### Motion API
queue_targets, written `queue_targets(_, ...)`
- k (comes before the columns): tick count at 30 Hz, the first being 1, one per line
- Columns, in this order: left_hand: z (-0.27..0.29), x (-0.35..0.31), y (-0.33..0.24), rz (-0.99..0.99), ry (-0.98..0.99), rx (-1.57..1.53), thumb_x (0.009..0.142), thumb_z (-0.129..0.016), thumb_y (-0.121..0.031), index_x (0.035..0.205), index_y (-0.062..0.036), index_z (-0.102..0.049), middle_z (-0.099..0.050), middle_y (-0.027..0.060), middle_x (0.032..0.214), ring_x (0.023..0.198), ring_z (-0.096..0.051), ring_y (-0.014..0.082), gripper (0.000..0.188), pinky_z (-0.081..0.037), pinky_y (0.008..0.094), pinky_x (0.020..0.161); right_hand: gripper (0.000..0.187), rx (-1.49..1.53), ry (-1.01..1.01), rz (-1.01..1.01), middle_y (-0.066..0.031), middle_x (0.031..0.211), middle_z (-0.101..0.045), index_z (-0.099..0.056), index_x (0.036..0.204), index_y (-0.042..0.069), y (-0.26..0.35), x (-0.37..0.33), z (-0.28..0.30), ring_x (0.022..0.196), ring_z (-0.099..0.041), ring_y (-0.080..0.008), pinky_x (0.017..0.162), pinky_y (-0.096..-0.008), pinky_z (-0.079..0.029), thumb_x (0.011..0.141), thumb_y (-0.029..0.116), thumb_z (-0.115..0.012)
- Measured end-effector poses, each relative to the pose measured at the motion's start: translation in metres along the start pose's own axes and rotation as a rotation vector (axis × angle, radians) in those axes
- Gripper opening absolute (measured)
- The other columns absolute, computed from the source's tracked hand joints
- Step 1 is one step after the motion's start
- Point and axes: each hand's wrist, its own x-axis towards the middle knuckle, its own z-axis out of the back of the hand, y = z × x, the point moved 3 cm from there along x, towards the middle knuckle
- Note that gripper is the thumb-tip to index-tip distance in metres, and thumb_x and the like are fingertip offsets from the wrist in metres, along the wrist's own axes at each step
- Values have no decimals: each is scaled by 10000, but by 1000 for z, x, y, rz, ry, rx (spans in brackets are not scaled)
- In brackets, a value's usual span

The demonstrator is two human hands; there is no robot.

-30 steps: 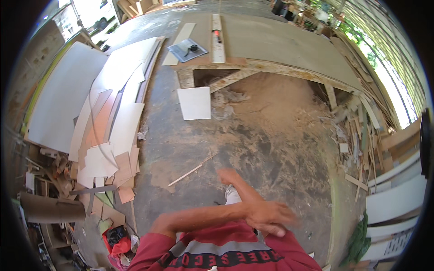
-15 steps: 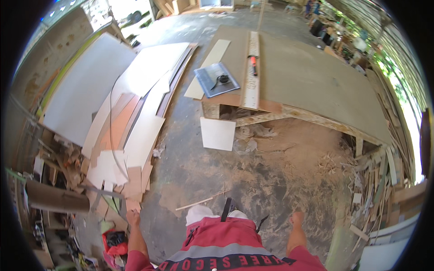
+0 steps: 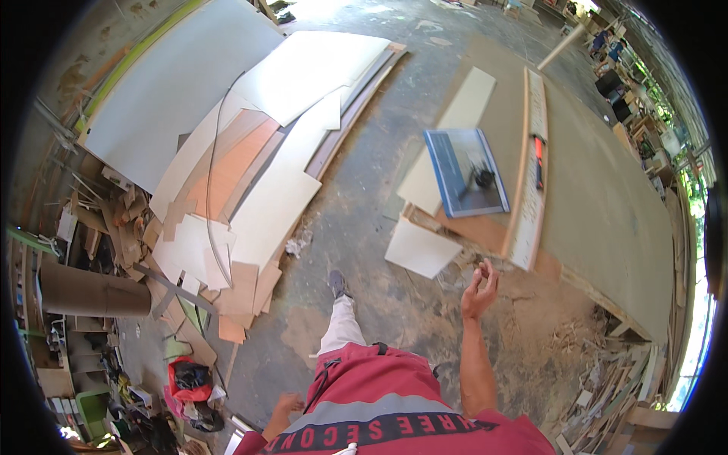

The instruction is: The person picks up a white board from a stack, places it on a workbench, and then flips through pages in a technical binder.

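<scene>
My right hand (image 3: 479,292) is raised ahead of me, open and empty with its fingers loosely bent, just short of the near end of the worktable (image 3: 607,197). My left hand (image 3: 287,406) hangs low beside my waist; its fingers are partly seen, loosely apart, with nothing visible in them. On the table lie a blue-edged clear folder (image 3: 455,171) with a small black object (image 3: 481,176) on it, a long pale board (image 3: 533,136), and a red-and-black hand tool (image 3: 539,163) resting on that board. A white panel piece (image 3: 422,248) leans at the table's near corner.
Stacked white and orange sheets (image 3: 280,197) lie to my left, with a cable (image 3: 212,159) across them. Wood scraps (image 3: 114,220), a brown cylinder (image 3: 95,290) and a red bag (image 3: 189,379) crowd the left. Offcuts (image 3: 607,394) pile up at right; sawdust (image 3: 531,318) covers the floor.
The table and sheets now appear closer and tilted in view. My right hand has risen forward toward the table, while my left has drawn back to my waist. One foot has stepped ahead.
</scene>
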Motion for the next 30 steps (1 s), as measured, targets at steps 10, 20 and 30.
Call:
queue_targets(10, 320, 190, -354, -221, -740, -455, 866, -596, -174, 959, 32, -612, -614, 109, 711, 541, -598, 162, 227, -474, 287, 450, 161, 277, 104, -5, -99, 882, -634, -617, 1018, -45, 139, 127, -183, 643, -604, -137, 612, -266, -488, 894, 8, -529)
queue_targets(20, 377, 361, -691, -315, -247, -249, 917, -569, -232, 1055, 5, -597, -656, 106, 790, 607, -647, 180, 275, -493, 298, 517, 183, 188, -143, -331, -95, 853, -666, -625, 1025, -49, 83, 240, -272, 631, -584, -113, 597, -249, -484, 889, 37, -537)
queue_targets(30, 426, 485, -998, -393, -194, -99, 904, -567, -218, 1035, 18, -582, -649, 112, 797, 620, -645, 198, 270, -484, 308, 531, 200, 9, 119, -243, -142, 926, -630, -638, 1007, -7, 54, 441, -432, 740, -630, -254, 690, -341, -506, 822, 51, -588)
